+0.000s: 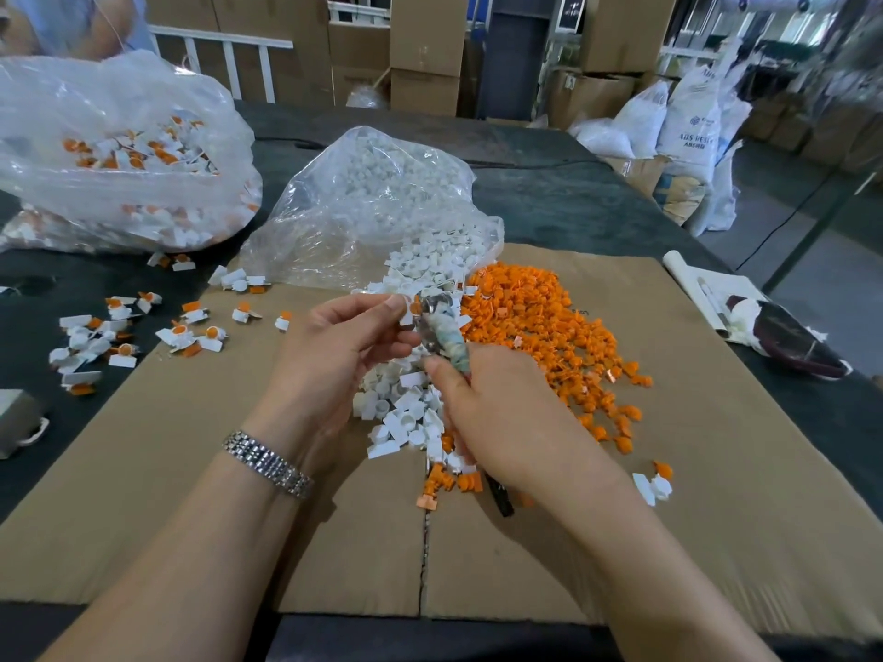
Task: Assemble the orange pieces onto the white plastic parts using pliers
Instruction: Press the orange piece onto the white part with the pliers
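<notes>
White part — between pliers tips

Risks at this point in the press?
1. Left hand pinches the white part right at the pliers tip: fingertips may get nipped.
2. The part is small; it may slip mid-squeeze.
3. The orange pile and white pile touch; a dropped piece would be lost among them.
</notes>
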